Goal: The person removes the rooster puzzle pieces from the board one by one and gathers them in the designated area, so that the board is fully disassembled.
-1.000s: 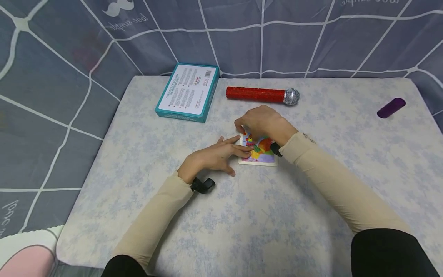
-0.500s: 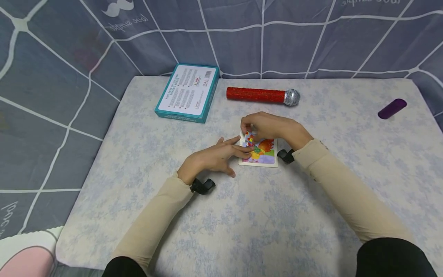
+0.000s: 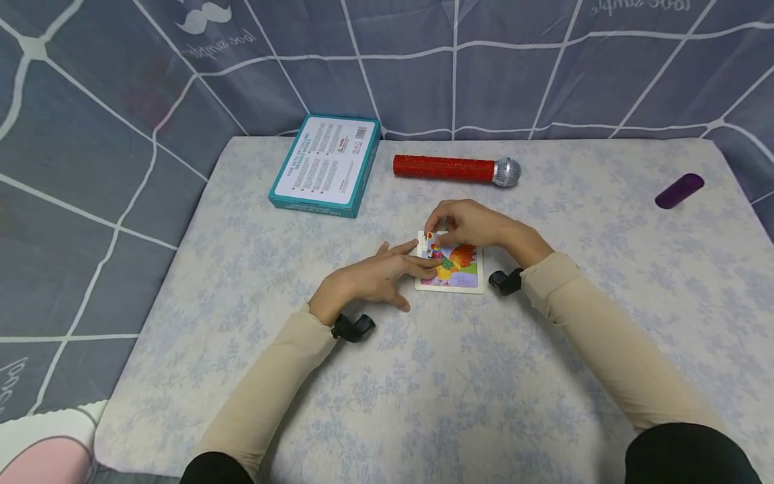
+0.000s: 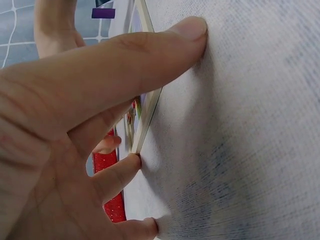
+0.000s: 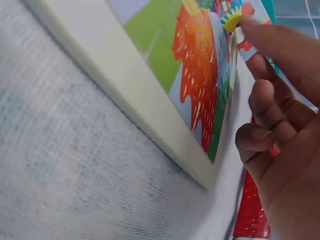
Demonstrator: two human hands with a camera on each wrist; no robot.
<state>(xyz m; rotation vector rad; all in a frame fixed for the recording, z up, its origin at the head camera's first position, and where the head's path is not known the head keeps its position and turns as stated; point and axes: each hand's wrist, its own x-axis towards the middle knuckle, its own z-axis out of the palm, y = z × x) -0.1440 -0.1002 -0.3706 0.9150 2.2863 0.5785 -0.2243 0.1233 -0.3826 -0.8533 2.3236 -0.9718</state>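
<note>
A small picture puzzle board (image 3: 450,290) with a cream rim lies flat on the table. Its picture includes an orange-red plumed shape, seen large in the right wrist view. My left hand (image 3: 369,279) lies at the board's left side with fingers spread, one finger reaching over the picture and another touching the rim. Its thumb (image 4: 187,30) rests on the tablecloth. At the upper left corner, my right hand (image 3: 474,224) pinches a tilted puzzle piece (image 5: 246,50) with red flowers. Part of that piece is hidden by the thumb and fingers.
Behind the hands lies a red microphone (image 3: 444,168) with a silver head. A teal box (image 3: 326,161) sits at the back left. Toward the right edge is a dark purple cylinder (image 3: 680,191). A grey curtain (image 3: 514,87) hangs behind the table.
My right wrist has swung right and toward me, uncovering more of the picture, while its fingertips stay near the board's upper left corner. The left hand keeps its place.
</note>
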